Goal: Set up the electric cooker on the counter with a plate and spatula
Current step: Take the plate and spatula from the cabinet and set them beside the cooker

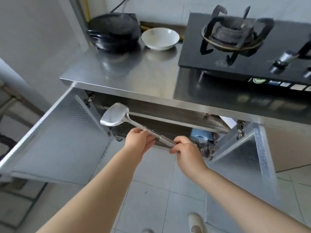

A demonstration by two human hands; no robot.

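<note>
- Spatula (116, 116) of steel is in front of the open cabinet, below the counter (134, 84).
- My left hand (137, 142) pinches mid-handle.
- My right hand (184, 148) grips the handle end.
- It seems stiff, light, slippery; hold the handle.

even daylight, soft glare on the steel counter (134, 76), motion blur on the gas stove (244, 47), wide-angle bending at edges.

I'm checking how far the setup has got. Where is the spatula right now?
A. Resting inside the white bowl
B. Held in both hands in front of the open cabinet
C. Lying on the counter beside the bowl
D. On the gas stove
B: the left hand and right hand both grip the handle of the spatula, below the counter edge.
</note>
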